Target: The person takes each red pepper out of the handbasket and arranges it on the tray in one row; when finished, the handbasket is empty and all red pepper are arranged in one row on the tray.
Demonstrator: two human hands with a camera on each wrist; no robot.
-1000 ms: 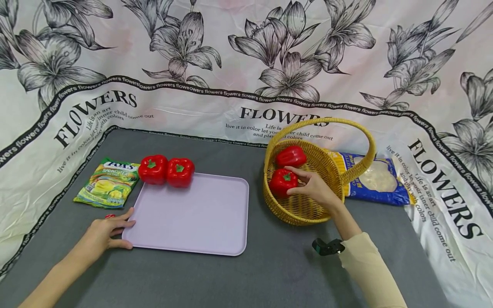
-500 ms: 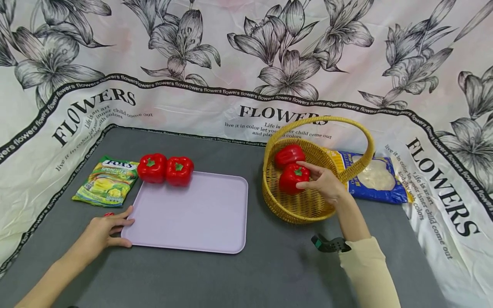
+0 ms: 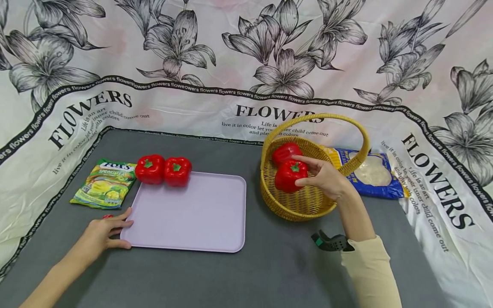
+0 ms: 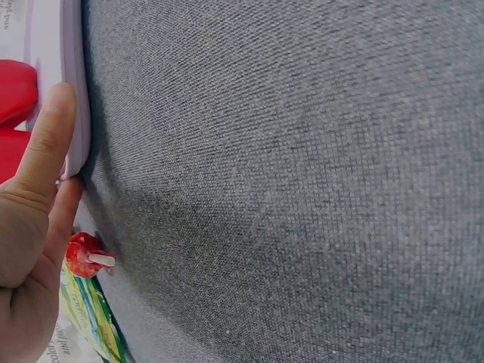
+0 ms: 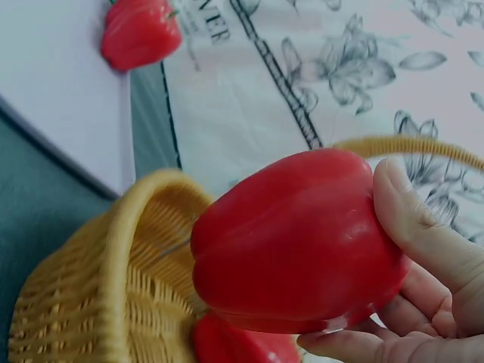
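My right hand [image 3: 323, 177] grips a red bell pepper [image 3: 289, 176] with a green stem, thumb on one side and fingers on the other. In the head view the pepper overlaps the yellow wicker basket [image 3: 275, 205]; in the right wrist view, the gripped pepper [image 5: 295, 242] appears above the rim. Behind it, a second red pepper [image 3: 286, 150] lies in the basket. At the near left corner of the lilac tray [image 3: 188, 218], my left hand [image 3: 104, 233] touches the edge with spread, fairly straight fingers. Two upright red peppers [image 3: 150, 169] [image 3: 177, 172] stand side by side at the tray's far left corner.
A green and yellow candy bag [image 3: 105, 184] lies left of the tray. Beside my left hand is a small red wrapped sweet [image 4: 87, 255]. A blue and yellow food packet [image 3: 373, 175] lies behind the basket's right side. The basket's tall handle [image 3: 323, 115] arches above it.
My right hand has shifted the gripped pepper slightly rightward and up from the basket's left side. The left hand stays at the tray corner. The head view has drifted a little.
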